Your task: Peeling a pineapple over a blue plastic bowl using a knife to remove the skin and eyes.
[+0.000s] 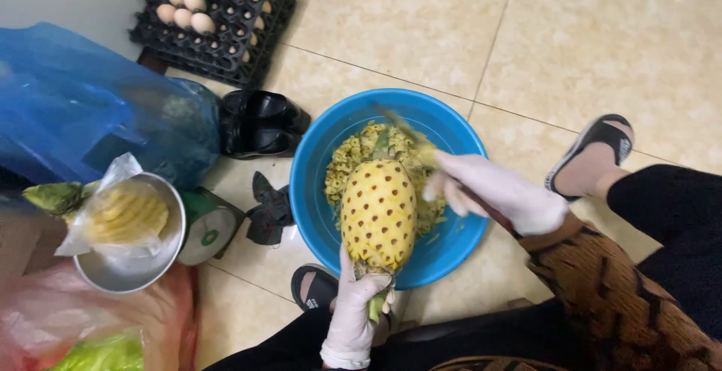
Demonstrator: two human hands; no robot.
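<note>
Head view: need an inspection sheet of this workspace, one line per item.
Surface: beige tiled floor.
Job's things: peeled pineapple with dark eyes, held over blue basin containing peel scraps; knife, blurred.
Clutter: bagged peeled pineapple in metal scale pan, blue plastic bag, black egg trays.
Hands: gloved left hand grips the pineapple's stem end; gloved right hand grips the knife.
Cables: nothing seen.
Surroundings: sandalled feet, black shoes.

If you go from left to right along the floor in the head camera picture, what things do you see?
Big blue plastic bag → round metal scale pan holding a bagged peeled pineapple → pair of black shoes → round blue plastic basin → black sandal on a foot.
</note>
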